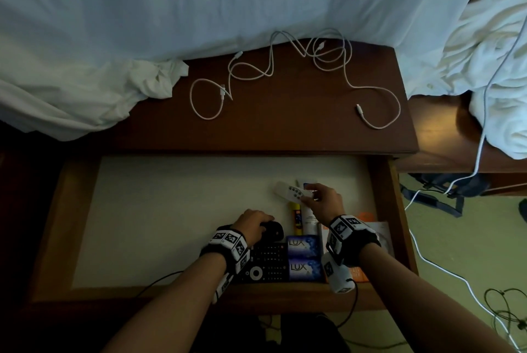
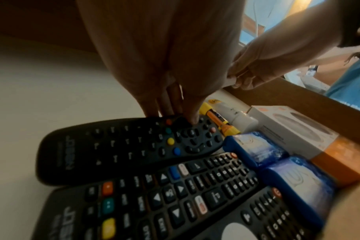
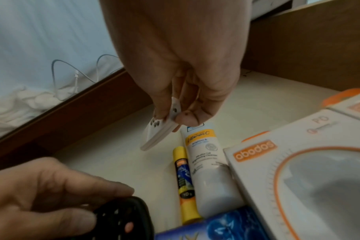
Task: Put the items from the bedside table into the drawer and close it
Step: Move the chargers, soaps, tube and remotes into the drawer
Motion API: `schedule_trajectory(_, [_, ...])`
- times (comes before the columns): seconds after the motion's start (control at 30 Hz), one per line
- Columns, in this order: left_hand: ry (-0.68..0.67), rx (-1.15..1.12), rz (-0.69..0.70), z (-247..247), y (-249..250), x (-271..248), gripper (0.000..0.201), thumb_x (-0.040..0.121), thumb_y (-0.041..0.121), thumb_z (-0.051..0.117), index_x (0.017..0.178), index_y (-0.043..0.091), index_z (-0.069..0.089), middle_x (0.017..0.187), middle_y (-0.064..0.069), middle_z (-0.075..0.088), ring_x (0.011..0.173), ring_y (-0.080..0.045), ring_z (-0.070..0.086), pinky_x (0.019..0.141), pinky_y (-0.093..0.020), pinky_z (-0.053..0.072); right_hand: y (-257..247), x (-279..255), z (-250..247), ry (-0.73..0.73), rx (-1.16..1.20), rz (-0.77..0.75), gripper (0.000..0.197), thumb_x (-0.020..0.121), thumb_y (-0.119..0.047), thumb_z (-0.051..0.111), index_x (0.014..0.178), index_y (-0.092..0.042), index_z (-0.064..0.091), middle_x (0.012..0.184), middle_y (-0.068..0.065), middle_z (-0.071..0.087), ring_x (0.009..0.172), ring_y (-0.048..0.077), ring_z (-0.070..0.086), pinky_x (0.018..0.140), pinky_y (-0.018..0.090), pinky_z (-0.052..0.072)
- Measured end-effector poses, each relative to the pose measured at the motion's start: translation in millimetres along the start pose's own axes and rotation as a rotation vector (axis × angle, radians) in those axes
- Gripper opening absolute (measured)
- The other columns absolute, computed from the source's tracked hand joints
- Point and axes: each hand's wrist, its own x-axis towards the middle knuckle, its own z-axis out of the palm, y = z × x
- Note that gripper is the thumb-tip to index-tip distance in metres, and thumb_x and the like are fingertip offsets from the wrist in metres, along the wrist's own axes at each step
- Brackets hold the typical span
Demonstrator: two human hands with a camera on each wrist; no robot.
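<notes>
At lower centre of the head view, a black remote in the open drawer is gripped by the curled left hand. Right of it, a white remote (tilted, above the drawer floor) is pinched by the right hand.

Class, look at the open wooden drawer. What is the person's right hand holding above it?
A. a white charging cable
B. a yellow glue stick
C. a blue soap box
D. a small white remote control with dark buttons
D: the right hand pinches the small white remote control with dark buttons by one end over the open wooden drawer; the head and right wrist views both show it.
</notes>
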Motion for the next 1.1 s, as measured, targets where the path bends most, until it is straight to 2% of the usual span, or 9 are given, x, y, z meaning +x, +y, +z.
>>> schedule_trajectory(0.1, [0.136,-0.023,0.01,-4,-13,-11,0.04,0.092,-0.001,0.052,0.13,0.009,0.061,0.14,-0.006,0.054,0.129,-0.025,0.049,0.103,-0.017,0.03,-11,3,6,-0.05,-0.047,-0.016,0.034,0.086,-0.022,0.07,0.118,-0.011,0.067,0.105,0.012,0.069,0.098,0.026,0.064,0.081,0.026,0.047])
schedule_trajectory(0.23, [0.332,0.003,-0.246,-9,-48,-31,0.041,0.092,0.014,0.061,0.132,0.014,0.058,0.141,-0.008,0.046,0.13,-0.025,0.044,0.109,-0.027,0.034,-27,11,22,-0.197,-0.115,-0.019,0.032,0.09,-0.017,0.065,0.121,-0.01,0.064,0.118,0.016,0.066,0.11,0.029,0.061,0.086,0.025,0.044])
schedule_trajectory(0.3, [0.29,-0.025,-0.364,-11,-59,-39,0.039,0.088,0.025,0.067,0.126,0.016,0.063,0.132,-0.009,0.05,0.123,-0.027,0.05,0.104,-0.034,0.042,-34,14,32,-0.242,-0.157,-0.026,0.031,0.091,-0.014,0.062,0.122,-0.01,0.063,0.119,0.017,0.065,0.111,0.03,0.06,0.086,0.027,0.045])
schedule_trajectory(0.37, [0.226,-0.055,-0.354,-12,-60,-41,0.026,0.085,0.024,0.07,0.108,0.012,0.072,0.113,-0.009,0.065,0.107,-0.027,0.062,0.091,-0.035,0.052,-41,14,39,-0.263,-0.195,-0.049,0.03,0.092,-0.01,0.059,0.122,-0.01,0.064,0.117,0.017,0.066,0.107,0.03,0.062,0.079,0.025,0.044])
schedule_trajectory(0.43, [0.214,-0.069,-0.33,-12,-57,-41,0.021,0.083,0.019,0.072,0.101,0.008,0.075,0.102,-0.009,0.072,0.099,-0.026,0.066,0.084,-0.034,0.055,-45,15,44,-0.263,-0.209,-0.06,0.03,0.092,-0.007,0.056,0.121,-0.011,0.064,0.116,0.017,0.067,0.107,0.03,0.061,0.079,0.026,0.044])
schedule_trajectory(0.63, [0.253,-0.142,-0.37,-8,-52,-34,0.032,0.082,0.014,0.074,0.114,0.009,0.071,0.117,-0.009,0.069,0.112,-0.026,0.062,0.093,-0.027,0.048,-39,19,55,-0.318,-0.269,-0.037,0.028,0.093,-0.005,0.052,0.117,-0.012,0.065,0.112,0.016,0.069,0.103,0.03,0.064,0.08,0.031,0.049])
schedule_trajectory(0.77, [0.287,-0.167,-0.45,-6,-57,-34,0.047,0.078,0.02,0.08,0.12,0.005,0.063,0.125,-0.012,0.061,0.117,-0.027,0.057,0.1,-0.032,0.046,-32,20,62,-0.307,-0.306,-0.047,0.027,0.091,-0.006,0.054,0.112,-0.015,0.068,0.109,0.015,0.07,0.102,0.031,0.064,0.078,0.031,0.049])
schedule_trajectory(0.93, [0.308,-0.205,-0.454,-7,-55,-37,0.033,0.075,0.018,0.082,0.104,0.007,0.07,0.109,-0.011,0.069,0.102,-0.025,0.064,0.088,-0.03,0.052,-30,20,74,-0.265,-0.368,-0.161,0.025,0.087,-0.011,0.063,0.111,-0.014,0.07,0.114,0.018,0.062,0.103,0.032,0.062,0.08,0.023,0.043])
schedule_trajectory(1.1, [0.308,-0.256,-0.413,-9,-56,-42,0.02,0.075,0.016,0.081,0.092,0.01,0.076,0.094,-0.007,0.074,0.09,-0.02,0.067,0.074,-0.019,0.046,-31,20,80,-0.337,-0.461,-0.224,0.037,0.084,-0.005,0.067,0.12,-0.015,0.066,0.12,0.018,0.055,0.114,0.034,0.055,0.096,0.037,0.047])
